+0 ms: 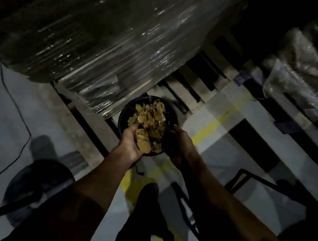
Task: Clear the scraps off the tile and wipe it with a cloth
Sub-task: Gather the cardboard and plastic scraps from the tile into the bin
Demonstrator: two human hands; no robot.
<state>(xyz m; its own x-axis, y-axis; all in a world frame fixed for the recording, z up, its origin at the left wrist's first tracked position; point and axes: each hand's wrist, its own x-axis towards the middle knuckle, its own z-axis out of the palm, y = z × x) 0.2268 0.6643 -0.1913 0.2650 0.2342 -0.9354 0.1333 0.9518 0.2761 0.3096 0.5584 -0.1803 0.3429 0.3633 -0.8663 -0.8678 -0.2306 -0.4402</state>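
A heap of yellow-brown scraps (149,125) lies between my two hands, above a round black bin (172,113) that stands on the floor. My left hand (131,143) is cupped under the left side of the heap. Against the right side of the heap, my right hand (179,143) holds a dark object too dim to identify. Some scraps at the top of the heap are blurred, over the bin's mouth. Neither the tile nor a cloth is in view.
A tall pallet load wrapped in clear film (96,37) stands just behind the bin on a wooden pallet (197,87). Another wrapped load (313,65) is at the right. A yellow floor line (212,125), a black cable (22,122), a black metal frame (257,180) and my dark shoe (148,195) are nearby.
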